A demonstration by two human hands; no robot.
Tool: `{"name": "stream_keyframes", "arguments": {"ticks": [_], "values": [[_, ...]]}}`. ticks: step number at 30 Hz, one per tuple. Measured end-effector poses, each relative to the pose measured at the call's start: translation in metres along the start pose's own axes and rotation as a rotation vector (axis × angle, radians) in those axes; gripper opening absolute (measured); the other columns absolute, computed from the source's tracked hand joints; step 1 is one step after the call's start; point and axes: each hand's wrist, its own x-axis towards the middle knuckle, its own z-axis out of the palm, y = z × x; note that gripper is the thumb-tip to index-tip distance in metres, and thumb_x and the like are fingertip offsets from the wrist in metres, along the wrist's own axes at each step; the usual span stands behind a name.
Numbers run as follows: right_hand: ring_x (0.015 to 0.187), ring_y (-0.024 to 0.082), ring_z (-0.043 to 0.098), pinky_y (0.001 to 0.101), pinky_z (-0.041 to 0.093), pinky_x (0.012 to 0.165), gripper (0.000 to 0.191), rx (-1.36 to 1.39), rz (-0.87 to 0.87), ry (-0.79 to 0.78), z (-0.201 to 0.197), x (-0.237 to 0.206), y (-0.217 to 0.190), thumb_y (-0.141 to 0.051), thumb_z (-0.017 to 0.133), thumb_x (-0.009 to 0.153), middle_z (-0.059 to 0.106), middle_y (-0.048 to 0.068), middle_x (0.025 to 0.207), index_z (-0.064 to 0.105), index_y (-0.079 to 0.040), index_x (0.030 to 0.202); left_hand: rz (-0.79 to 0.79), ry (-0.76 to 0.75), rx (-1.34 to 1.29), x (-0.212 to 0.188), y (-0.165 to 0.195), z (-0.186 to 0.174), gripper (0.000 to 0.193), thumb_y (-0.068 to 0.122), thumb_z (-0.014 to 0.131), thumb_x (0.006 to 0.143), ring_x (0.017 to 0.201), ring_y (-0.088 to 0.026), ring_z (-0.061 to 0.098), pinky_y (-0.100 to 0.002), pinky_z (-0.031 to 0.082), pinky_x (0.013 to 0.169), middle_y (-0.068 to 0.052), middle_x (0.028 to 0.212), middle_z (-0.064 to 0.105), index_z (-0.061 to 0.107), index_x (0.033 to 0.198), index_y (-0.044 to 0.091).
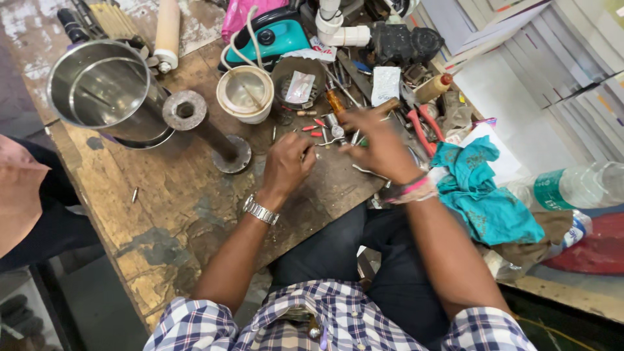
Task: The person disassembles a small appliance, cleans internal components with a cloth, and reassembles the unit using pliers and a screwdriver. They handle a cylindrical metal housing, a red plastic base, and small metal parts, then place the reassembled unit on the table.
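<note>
Head view: at frame centre the left hand (288, 162), a metal watch (261, 211) on its wrist, is curled narrow over small metal parts (335, 133) on the worn wooden workbench (175, 195); what it pinches I cannot tell. Just right of it, the right hand (380, 146) spreads its fingers above the same parts. A steel pot (104, 91) stands upper left; a teal cloth (484, 188) lies at right.

I see a small flat packet (299, 86), silver with a red patch, lying inside the dark round bowl (298, 81). Just right of the bowl lies a white paper packet (385, 85), rectangular and crumpled. Far right of the bowl, a clear plastic bottle (575, 185) on its side wears a green label (552, 189).
</note>
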Motion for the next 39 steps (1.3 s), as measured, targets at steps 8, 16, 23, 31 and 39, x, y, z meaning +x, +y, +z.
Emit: {"name": "stream_keyframes", "arguments": {"ticks": [8,16,23,31,39], "values": [[0.09,0.037,0.071,0.0444,0.055,0.079,0.018,0.042,0.383,-0.037,0.019,-0.003,0.012,-0.014,0.067,0.093,0.073,0.02,0.096,0.074,-0.005,0.107,-0.039,0.172,0.286,0.061,-0.027,-0.019,0.069,0.052,0.082,0.084,0.127,-0.051,0.047,-0.063,0.036,0.106,-0.028,0.131,0.059,0.061,0.129,0.004],[0.073,0.032,0.072,0.0408,0.053,0.066,0.017,0.013,0.482,0.155,0.001,-0.006,0.018,-0.018,0.07,0.094,0.072,0.018,0.085,0.077,-0.005,0.104,-0.657,-0.017,0.388,0.108,-0.069,-0.028,0.108,0.052,0.089,0.062,0.147,-0.057,0.016,-0.078,0.024,0.104,-0.026,0.163,0.016,0.04,0.153,0.021],[0.074,0.031,0.071,0.0401,0.053,0.066,0.018,-0.015,0.457,0.179,-0.002,-0.005,0.02,-0.017,0.071,0.095,0.072,0.018,0.084,0.077,-0.004,0.106,-0.445,0.01,0.454,0.067,-0.034,-0.028,0.102,0.049,0.093,0.062,0.14,-0.057,0.025,-0.069,0.031,0.107,-0.027,0.157,0.03,0.051,0.15,0.018],[0.075,0.03,0.072,0.0394,0.054,0.067,0.016,0.002,0.472,0.153,-0.007,-0.003,0.015,-0.016,0.069,0.096,0.073,0.017,0.086,0.076,-0.004,0.105,-0.119,-0.283,0.289,-0.003,0.028,0.002,0.1,0.047,0.093,0.054,0.141,-0.049,0.034,-0.064,0.032,0.109,-0.016,0.157,0.04,0.054,0.143,0.02],[0.074,0.03,0.072,0.0392,0.053,0.067,0.018,0.036,0.512,0.118,-0.007,-0.006,0.018,-0.017,0.069,0.095,0.073,0.017,0.086,0.076,-0.004,0.105,0.096,-0.471,0.087,0.01,-0.006,-0.016,0.101,0.048,0.093,0.064,0.154,-0.042,0.023,-0.06,0.028,0.122,-0.014,0.165,0.031,0.049,0.15,0.018]]}}
